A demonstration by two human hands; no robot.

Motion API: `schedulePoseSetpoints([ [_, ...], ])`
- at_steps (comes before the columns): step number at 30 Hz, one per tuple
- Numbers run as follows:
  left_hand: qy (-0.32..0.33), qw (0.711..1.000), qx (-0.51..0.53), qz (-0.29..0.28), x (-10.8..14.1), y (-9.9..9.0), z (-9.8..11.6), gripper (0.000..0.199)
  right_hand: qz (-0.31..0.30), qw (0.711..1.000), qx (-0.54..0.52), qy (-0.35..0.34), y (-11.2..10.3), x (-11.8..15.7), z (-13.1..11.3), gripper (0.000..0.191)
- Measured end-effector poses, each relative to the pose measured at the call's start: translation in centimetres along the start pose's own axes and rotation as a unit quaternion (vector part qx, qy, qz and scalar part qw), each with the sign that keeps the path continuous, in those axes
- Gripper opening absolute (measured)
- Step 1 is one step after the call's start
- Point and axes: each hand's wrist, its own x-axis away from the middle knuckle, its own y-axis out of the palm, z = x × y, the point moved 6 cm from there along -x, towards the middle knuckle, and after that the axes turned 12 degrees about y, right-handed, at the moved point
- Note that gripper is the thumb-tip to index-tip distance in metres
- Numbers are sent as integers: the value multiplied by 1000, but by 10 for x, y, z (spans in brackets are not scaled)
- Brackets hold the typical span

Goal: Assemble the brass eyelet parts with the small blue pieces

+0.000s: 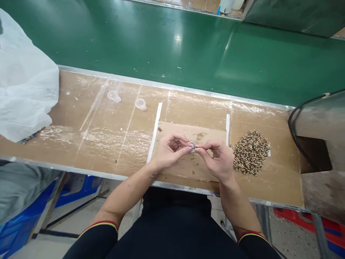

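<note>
My left hand (172, 149) pinches a tiny blue and clear piece (192, 147) between thumb and forefinger. My right hand (217, 156) meets it there, its thumb and forefinger closed on a small brass-coloured part (196, 146) that touches or nearly touches the blue piece. Both hands are over a flat cardboard sheet (185, 169) on the bench. To the right of my right hand lies a heap of small gold and dark metal parts (251, 153). Exact shapes between the fingertips are too small to make out.
Two clear plastic cups (113, 96) (140, 104) lie left of the sheet. A white cloth or bag (25, 75) covers the far left. Beyond the bench runs a green surface (172, 46). A metal machine (323, 144) with a black cable stands at the right.
</note>
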Motion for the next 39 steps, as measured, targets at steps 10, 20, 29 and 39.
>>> schedulePoseSetpoints([
  [10, 142, 977, -137, -86, -1, 4, 19, 12, -70, 994, 53, -57, -3, -5, -13, 25],
  [20, 193, 948, -207, -148, -4, 11, 34, 8, -99, 980, 122, -122, -2, -1, -25, 21],
  [29, 200, 942, -213, -167, -2, 11, 32, 8, -123, 978, 120, -116, -1, 0, -21, 27],
  [39, 226, 948, -183, -129, -1, 13, 36, 11, -87, 994, 36, -52, 0, 1, -12, 26],
])
